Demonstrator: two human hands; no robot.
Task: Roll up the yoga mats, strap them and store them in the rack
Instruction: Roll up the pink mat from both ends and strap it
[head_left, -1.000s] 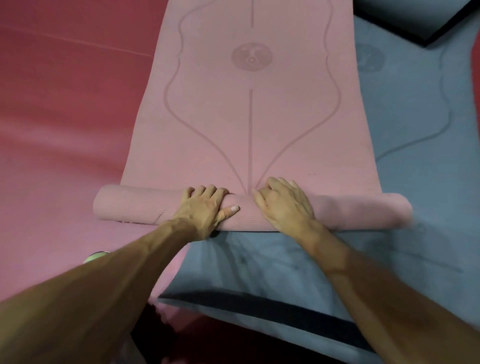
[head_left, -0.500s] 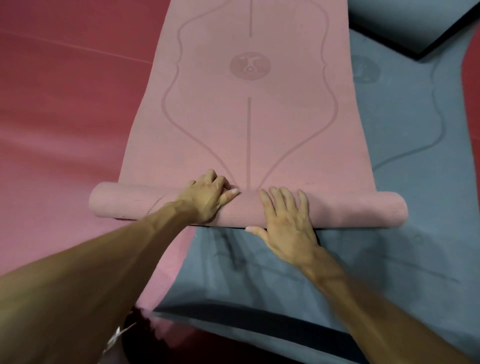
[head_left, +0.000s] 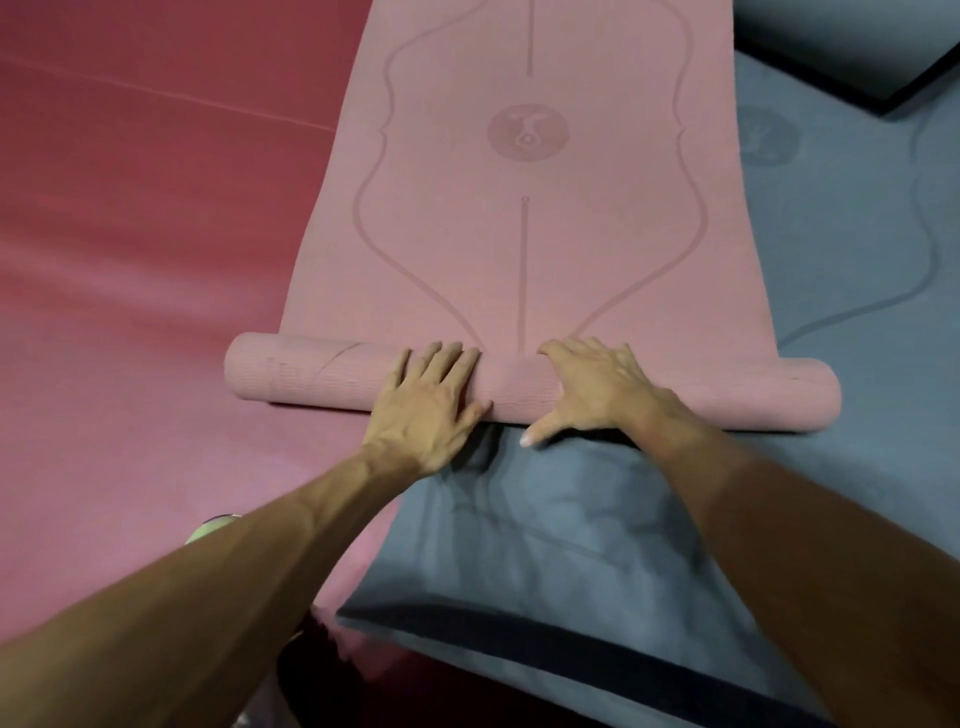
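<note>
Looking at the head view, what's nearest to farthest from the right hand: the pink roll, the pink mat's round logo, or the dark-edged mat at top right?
1. pink roll: directly under the right hand.
2. round logo: ahead, on the flat mat's middle.
3. dark-edged mat: far right corner.

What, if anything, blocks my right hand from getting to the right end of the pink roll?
Likely nothing, so yes. The right hand holds the pink roll near its middle, and the roll from there to its right end lies bare.
</note>
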